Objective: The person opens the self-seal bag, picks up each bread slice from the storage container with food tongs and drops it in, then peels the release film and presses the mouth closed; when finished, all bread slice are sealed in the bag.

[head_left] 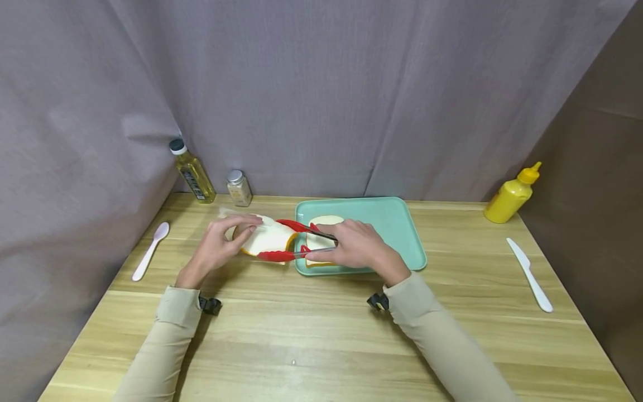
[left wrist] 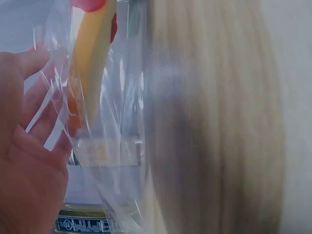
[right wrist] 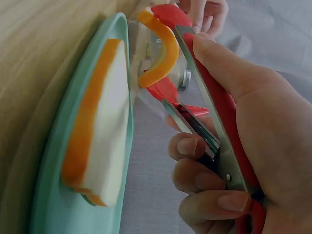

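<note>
My right hand grips a pair of red-and-metal tongs. Between the tongs' red tips a white bread slice with an orange-brown crust is pinched and bent into a curve. A clear plastic bag lies around part of that slice. On the left, my left hand holds the bag's film between thumb and fingers, beside the slice. Under the tongs and my right hand, another bread slice lies on the left part of a mint-green tray; the hand partly covers it in the head view.
An oil bottle and a small seasoning jar stand at the back left. A pale spoon lies at the left. A yellow squeeze bottle and a white knife are at the right. Grey curtain borders the back.
</note>
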The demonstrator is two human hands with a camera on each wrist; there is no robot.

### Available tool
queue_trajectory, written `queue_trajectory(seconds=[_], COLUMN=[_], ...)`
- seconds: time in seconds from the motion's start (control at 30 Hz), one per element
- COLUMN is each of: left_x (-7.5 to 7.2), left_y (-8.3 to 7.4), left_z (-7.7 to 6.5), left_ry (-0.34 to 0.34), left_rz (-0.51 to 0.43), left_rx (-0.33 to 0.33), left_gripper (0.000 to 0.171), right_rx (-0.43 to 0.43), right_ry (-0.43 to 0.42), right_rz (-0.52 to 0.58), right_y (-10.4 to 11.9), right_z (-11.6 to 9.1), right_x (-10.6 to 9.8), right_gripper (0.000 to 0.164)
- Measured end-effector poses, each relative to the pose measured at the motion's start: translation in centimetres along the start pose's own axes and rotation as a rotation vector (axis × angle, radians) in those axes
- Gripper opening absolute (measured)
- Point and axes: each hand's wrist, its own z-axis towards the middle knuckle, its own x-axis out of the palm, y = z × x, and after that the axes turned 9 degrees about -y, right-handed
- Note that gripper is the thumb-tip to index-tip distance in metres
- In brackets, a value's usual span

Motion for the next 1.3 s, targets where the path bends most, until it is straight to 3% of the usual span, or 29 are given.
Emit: queue_trajectory(seconds=[0.3, 0.6, 1.0, 1.3], left_x=[0.0, 0.0, -0.1, -0.5], left_y=[-0.1, -0.2, -0.6, -0.7], left_z=[-0.2, -0.1, 0.1, 0.1], left_ry=[0.012, 0.01, 0.033, 0.012], left_rz=[-0.012, -0.024, -0.034, -0.012], left_rx=[-0.018, -0.014, -0.018, -0.011], left_gripper=[0.028, 0.027, 0.029, 0.03], right_rx=[-0.012, -0.026, -0.058, -0.03], right_ry=[-0.037, -0.061, -0.091, -0.089], right_rz=[-0.016, -0.042, -0.063, -0.056], right_y=[0.5, 1.4, 2.8, 3.0], right_z=[0.2, 0.3, 1.6, 1.5], right_x=[1.2, 1.4, 1.8, 2.2], right_gripper=[0.079, 0.066, 0.064, 0.061])
